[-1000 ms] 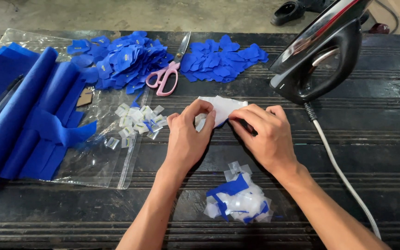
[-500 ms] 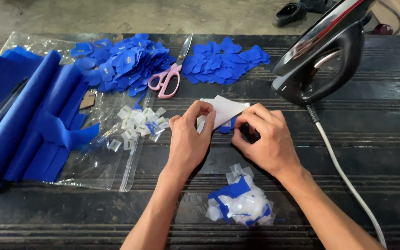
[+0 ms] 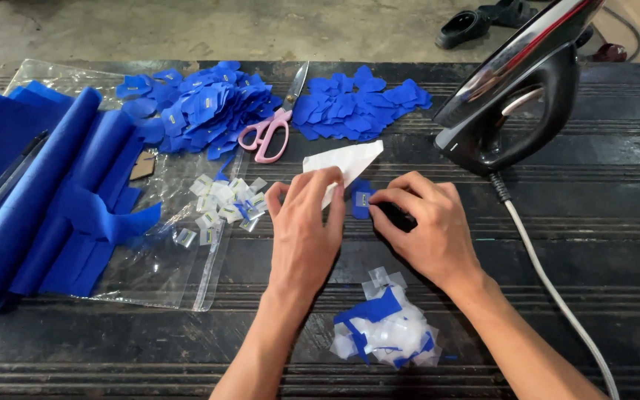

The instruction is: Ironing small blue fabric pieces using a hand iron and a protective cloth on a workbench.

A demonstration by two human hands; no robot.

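Scrap pile [image 3: 387, 333]: nearest me, at 6 o'clock, white and blue offcuts.
My left hand [image 3: 307, 230]: pressing the white sheet [image 3: 346, 163] flat.
My right hand [image 3: 427, 226]: fingertips pinching a small blue patch [image 3: 362, 198], table centre; best held square.
Crowding: iron [image 3: 516, 96] at 2 o'clock, pink scissors [image 3: 270, 130] at 11.

Blue fabric patch [image 3: 362, 198], white paper [image 3: 346, 161], pink-handled scissors [image 3: 268, 133], seemingly black iron [image 3: 516, 104]

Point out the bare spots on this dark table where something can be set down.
Bare table lies right of the iron's cord, and along the near edge left of the scrap pile. Crowded: the far side, with blue cut pieces, pink scissors and the iron, and the left, under blue fabric and a clear bag.
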